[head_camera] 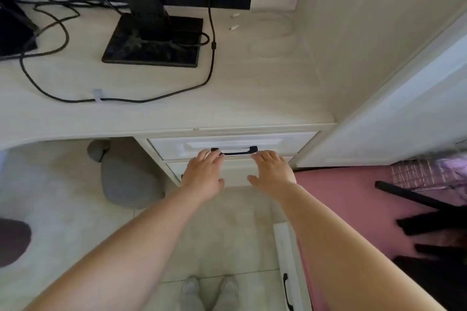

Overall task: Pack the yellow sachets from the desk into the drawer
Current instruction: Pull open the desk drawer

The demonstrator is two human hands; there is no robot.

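Observation:
The white top drawer sits pushed in under the desk edge, with a black handle on its front. My left hand reaches up with straight fingers, its fingertips at the left end of the handle. My right hand is spread flat beside it, fingertips just below the handle's right end. Neither hand holds anything. No yellow sachets show on the desk or anywhere else in view.
A black monitor stand and looping black cables occupy the desk's left and middle. A lower drawer stands pulled out by my right arm. Grey slippers lie on the floor under the desk. A pink surface is at right.

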